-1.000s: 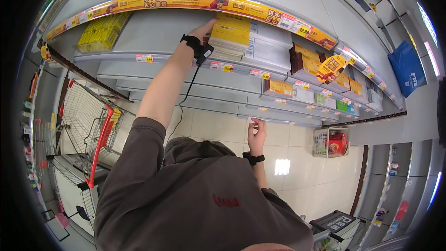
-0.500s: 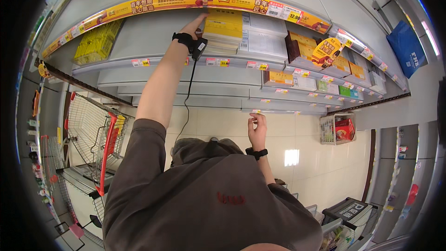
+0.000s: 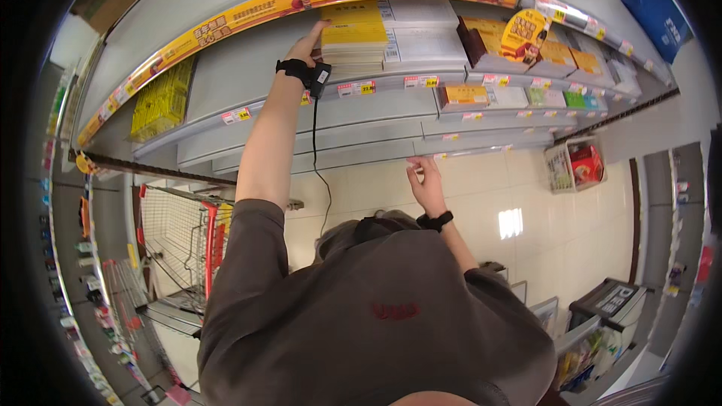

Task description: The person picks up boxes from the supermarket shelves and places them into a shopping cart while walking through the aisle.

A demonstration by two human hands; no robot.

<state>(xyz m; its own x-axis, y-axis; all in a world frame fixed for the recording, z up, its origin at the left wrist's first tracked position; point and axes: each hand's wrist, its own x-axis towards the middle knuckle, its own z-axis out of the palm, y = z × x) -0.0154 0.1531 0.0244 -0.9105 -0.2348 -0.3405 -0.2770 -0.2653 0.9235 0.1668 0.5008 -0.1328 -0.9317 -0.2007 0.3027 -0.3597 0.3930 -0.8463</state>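
Note:
My left hand (image 3: 307, 45), with a black strap and small device on its wrist and a cable hanging down, reaches onto a shelf (image 3: 233, 83). Its fingers stretch along the left side of a stack of flat yellow packages (image 3: 353, 37), touching or very close to it. White packages (image 3: 421, 45) are stacked just right of the yellow ones. Lower down, my right hand (image 3: 423, 177) hangs in front of the lower shelves with loosely bent, separated fingers and nothing in it, a black band round its wrist.
Bright yellow packets (image 3: 158, 105) lie at the shelf's left; orange boxes (image 3: 556, 56) stand to the right. A cart with a red handle (image 3: 210, 244) is at lower left, a basket (image 3: 558, 173) holding a red package at right, a blue bag (image 3: 650, 11) at upper right.
My view has shifted, so the upper shelf sits higher in the picture. My left hand stays beside the yellow stack; my right hand appears higher and slightly further right.

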